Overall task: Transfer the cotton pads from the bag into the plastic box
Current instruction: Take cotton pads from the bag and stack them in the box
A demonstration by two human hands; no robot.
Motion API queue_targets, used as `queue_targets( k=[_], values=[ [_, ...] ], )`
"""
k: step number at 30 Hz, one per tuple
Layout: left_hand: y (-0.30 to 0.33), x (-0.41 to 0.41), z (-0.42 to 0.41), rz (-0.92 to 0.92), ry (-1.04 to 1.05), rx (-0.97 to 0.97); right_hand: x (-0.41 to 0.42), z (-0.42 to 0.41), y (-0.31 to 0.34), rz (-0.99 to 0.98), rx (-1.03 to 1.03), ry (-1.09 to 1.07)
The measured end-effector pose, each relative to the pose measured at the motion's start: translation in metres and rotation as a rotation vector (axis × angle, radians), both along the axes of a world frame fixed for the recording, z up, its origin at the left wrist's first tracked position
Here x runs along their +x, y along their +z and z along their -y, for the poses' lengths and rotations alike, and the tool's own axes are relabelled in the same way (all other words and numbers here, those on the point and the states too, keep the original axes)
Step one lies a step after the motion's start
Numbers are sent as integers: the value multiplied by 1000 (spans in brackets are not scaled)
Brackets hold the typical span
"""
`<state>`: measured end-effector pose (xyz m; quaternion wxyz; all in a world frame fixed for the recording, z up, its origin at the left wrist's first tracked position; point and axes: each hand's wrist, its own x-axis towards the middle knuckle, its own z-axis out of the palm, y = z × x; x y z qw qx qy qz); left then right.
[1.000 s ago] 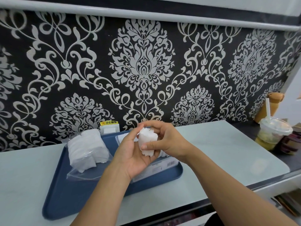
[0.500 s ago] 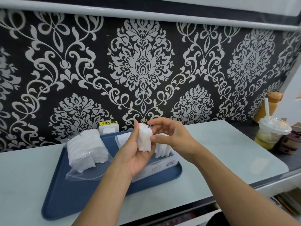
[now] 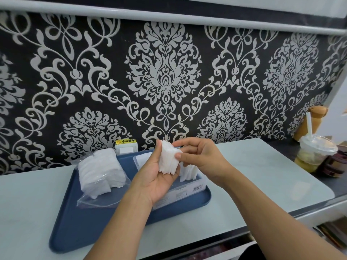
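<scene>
Over the blue tray [image 3: 78, 228], left hand [image 3: 155, 177] grips a stack of cotton pads [image 3: 168, 160]; right hand [image 3: 199, 156] pinches it. Square the edges before lowering it into the plastic box [image 3: 189, 186].

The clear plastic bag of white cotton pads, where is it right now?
The clear plastic bag of white cotton pads lies on the left part of the blue tray, left of the left hand and below the yellow-labelled wall socket.
</scene>
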<state>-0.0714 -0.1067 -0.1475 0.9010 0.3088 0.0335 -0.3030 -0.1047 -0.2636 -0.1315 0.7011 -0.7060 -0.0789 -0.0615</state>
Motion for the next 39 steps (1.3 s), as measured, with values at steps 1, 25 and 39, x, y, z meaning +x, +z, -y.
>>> queue_targets(
  k=[1, 25, 39],
  values=[
    [0, 0, 0, 2, -2, -3, 0, 0, 0, -2, 1, 6],
    [2, 0, 1, -13, 65, 17, -1, -8, 2, -25, -6, 53],
    [3, -2, 5, -35, 103, 32, -1, -12, 0, -20, -29, -8]
  ],
)
